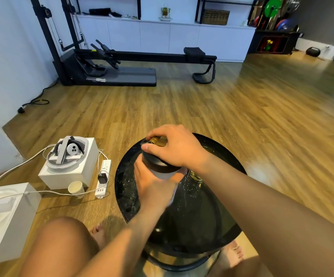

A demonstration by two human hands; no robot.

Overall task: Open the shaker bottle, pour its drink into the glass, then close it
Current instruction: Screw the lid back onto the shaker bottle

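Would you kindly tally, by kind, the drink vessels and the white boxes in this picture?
shaker bottle: 1
glass: 1, mostly hidden behind the right forearm
paper cup: 1
white boxes: 2
Total: 5
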